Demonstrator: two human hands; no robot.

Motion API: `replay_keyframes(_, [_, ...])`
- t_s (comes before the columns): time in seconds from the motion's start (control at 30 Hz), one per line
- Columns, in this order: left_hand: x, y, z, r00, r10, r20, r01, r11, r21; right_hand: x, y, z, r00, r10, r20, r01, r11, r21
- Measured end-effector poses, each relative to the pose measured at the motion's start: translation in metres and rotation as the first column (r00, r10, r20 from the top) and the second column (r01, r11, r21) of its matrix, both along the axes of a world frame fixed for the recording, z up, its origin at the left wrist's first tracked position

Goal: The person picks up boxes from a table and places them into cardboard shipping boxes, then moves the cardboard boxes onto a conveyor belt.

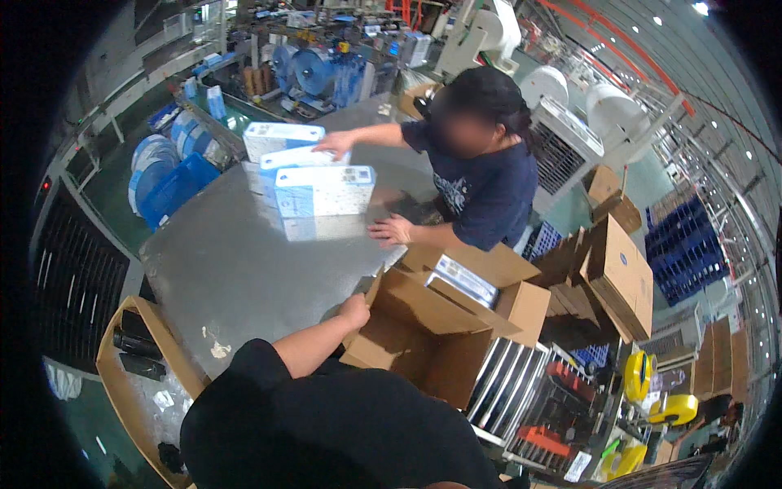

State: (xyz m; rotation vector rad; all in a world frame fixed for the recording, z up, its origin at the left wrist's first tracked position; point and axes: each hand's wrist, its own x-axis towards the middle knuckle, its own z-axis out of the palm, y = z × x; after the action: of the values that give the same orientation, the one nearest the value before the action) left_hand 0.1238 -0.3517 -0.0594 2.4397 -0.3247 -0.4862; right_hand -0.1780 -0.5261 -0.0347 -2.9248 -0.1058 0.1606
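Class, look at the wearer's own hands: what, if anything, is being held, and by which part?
One hand grips the open cardboard box by the top edge of its near-left flap. Which hand it is cannot be told, and the other hand is out of view.

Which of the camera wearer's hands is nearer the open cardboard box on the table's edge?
Left. The left hand touches the near flap of the open cardboard box, reaching in from the lower edge. The right hand is out of view, so its place cannot be told.

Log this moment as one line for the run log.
left hand: on flap of open cardboard box | right hand: not in view | co-worker: hands at white-and-blue packs on metal table
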Motion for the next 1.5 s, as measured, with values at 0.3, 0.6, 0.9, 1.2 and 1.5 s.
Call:
replay_keyframes(0.3, [-0.017,-0.019,0.042,0.999,0.007,-0.034,0.0,0.982,0.19,0.034,-0.003,-0.007,0.989,-0.099,-0.109,0.123,0.963,0.239])
replay_keyframes(0.6, [-0.014,-0.022,0.034,1.0,0.019,-0.009,-0.017,0.985,0.173,0.039,-0.006,-0.008,0.975,-0.145,-0.166,0.193,0.926,0.324])
replay_keyframes(0.9, [-0.018,-0.023,0.028,0.999,0.034,-0.005,-0.033,0.987,0.156,0.034,-0.006,-0.007,0.964,-0.172,-0.201,0.238,0.894,0.379])
replay_keyframes(1.2, [-0.021,-0.018,0.02,0.999,0.028,0.025,-0.032,0.981,0.19,0.033,-0.002,-0.008,0.955,-0.192,-0.226,0.275,0.86,0.431])
replay_keyframes(1.5, [-0.02,-0.015,0.025,1.0,0.006,0.013,-0.008,0.984,0.179,0.034,0.002,-0.009,0.948,-0.214,-0.237,0.304,0.833,0.463])
